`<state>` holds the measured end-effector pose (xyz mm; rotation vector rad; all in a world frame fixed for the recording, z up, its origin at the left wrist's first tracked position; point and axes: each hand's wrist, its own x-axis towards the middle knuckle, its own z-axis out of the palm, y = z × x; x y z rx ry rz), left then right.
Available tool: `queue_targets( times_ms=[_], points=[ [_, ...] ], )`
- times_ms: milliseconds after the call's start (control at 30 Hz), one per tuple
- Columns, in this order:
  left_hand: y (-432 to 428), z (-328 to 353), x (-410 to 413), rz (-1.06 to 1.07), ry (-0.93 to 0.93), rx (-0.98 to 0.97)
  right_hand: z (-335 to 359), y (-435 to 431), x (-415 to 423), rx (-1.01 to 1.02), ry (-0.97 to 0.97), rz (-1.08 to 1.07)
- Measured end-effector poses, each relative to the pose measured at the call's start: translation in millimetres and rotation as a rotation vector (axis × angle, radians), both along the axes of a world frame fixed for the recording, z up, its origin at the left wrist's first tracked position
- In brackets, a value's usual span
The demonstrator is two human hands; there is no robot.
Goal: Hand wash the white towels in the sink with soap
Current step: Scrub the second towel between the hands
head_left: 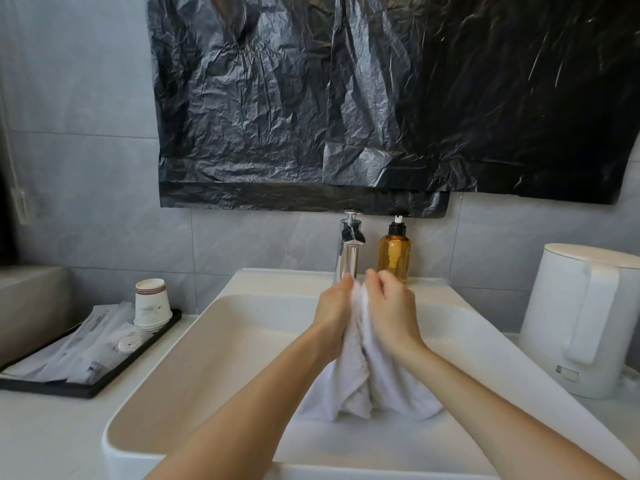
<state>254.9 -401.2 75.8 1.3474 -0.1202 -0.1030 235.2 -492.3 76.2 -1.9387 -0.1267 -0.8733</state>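
mid-wash | left hand (333, 315) and right hand (393, 315) both grip one white towel (369, 389), bunched in sink (166, 382) middle | no suds or running water seen | soap bottle (394, 256) at sink's back rim | likely left: soap, rinse, wring

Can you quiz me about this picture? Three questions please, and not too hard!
1. True or false: the left hand and the right hand both hold the towel over the sink.
2. What stands right next to the tap? A) a soap bottle B) a plant C) a candle
3. Fill in the missing word: the paper cups stand on a black ____.

Key: 1 true; 2 A; 3 tray.
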Motion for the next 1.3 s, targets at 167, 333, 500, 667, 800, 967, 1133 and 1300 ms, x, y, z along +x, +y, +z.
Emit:
queue_targets(
  times_ms=[167,333,500,667,800,967,1133,1300],
  points=[
    [-0.1,-5.6,7.7,-0.02,-0.079,0.025,-9.8,4.3,-13.2,-0.15,-0.147,0.121],
    [-2.3,-5.9,5.3,-0.056,-0.068,0.034,-0.4,-1.3,2.1,0.04,-0.03,-0.034],
    [-0.2,-5.6,8.2,-0.056,-0.127,0.073,-5.3,0.3,-6.2,-0.114,-0.128,0.1],
    [-1.5,-3.8,2.7,-0.136,-0.137,0.044,-5.5,-0.3,-7.4,-0.06,-0.151,0.046],
    [-0.5,-1.1,1.6,-0.103,-0.156,0.064,-1.5,-6.6,-2.4,-0.174,-0.184,0.071],
    [-0.9,-3.8,2.4,-0.141,-0.151,0.05,-7.8,-2.0,-6.4,-0.183,-0.194,0.027],
    [-1.3,-0.4,-0.7,-0.125,-0.095,0.036,3.3,-8.4,5.3,-0.014,-0.1,-0.025],
    [-0.4,-4.1,3.8,-0.088,-0.133,0.046,-8.8,2.0,-13.0,-0.248,-0.228,0.093]
  ],
)
